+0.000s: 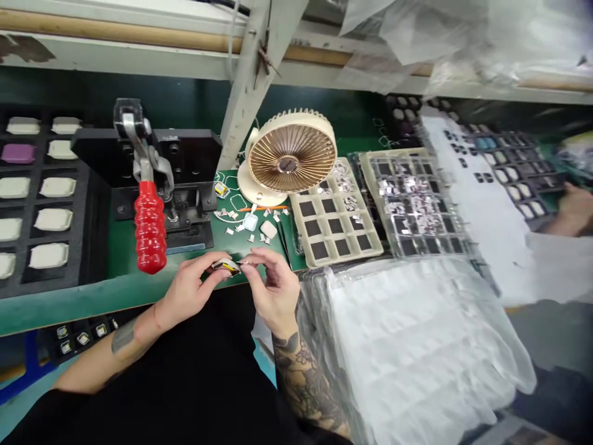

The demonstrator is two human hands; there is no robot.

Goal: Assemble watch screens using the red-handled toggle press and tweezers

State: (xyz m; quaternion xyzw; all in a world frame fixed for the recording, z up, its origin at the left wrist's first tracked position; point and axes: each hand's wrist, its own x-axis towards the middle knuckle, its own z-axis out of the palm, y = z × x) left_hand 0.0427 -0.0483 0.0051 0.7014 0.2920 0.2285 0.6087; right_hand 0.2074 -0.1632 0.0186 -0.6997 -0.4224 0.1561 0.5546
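Both hands pinch it close, steadying it between them!
The left hand (pixel 188 292) and right hand (pixel 274 287) close their fingertips on a small yellow-and-black rectangular component (pixel 226 266), just above the front edge of the green-topped bench (pixel 69 311).

A small yellow-and-black component (pixel 226 266) is being pinched between the left hand (pixel 185 290) and the right hand (pixel 273 290), just right of a black metal toggle press with a bulbous red handle (pixel 151 225). Further right of that press, a round cream desk fan (pixel 291 151) and a cream gridded tray (pixel 336 216) are being kept on a green workbench (pixel 69 311).
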